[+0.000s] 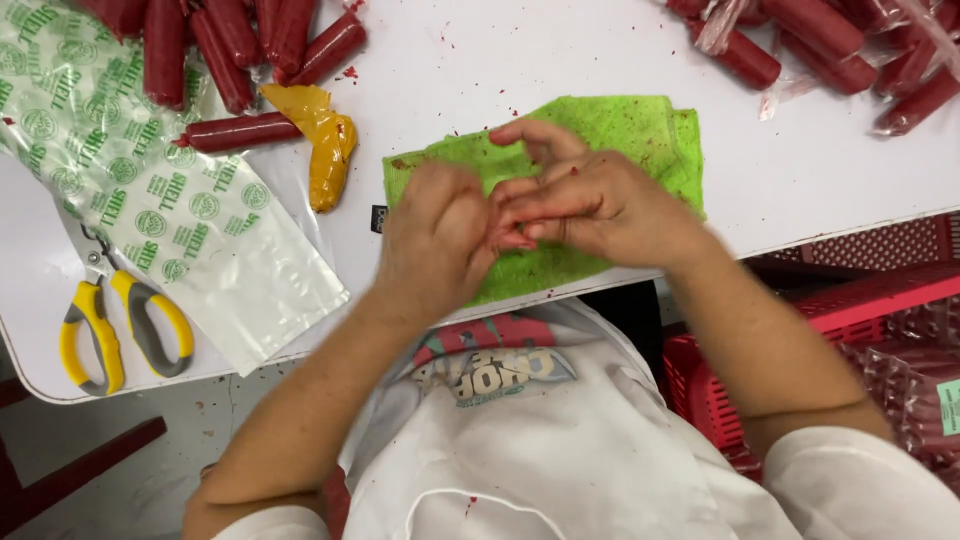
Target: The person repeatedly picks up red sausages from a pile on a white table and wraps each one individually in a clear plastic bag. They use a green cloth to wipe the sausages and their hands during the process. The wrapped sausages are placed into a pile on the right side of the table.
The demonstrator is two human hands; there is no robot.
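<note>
My left hand (432,238) and my right hand (585,197) meet over a green cloth (640,135) that lies on the white table (480,60) near its front edge. The fingers of both hands press together, stained red. A small reddish piece shows between the fingertips; I cannot tell what it is. My left hand is curled, and my right hand's fingers are partly spread with the index raised.
Red sausages lie in piles at the back left (235,40) and back right (830,40), one alone (240,131). A yellow wrapper (328,145), a printed plastic bag (150,190) and yellow-grey scissors (125,325) lie left. Red crates (850,310) stand on the right, below the table.
</note>
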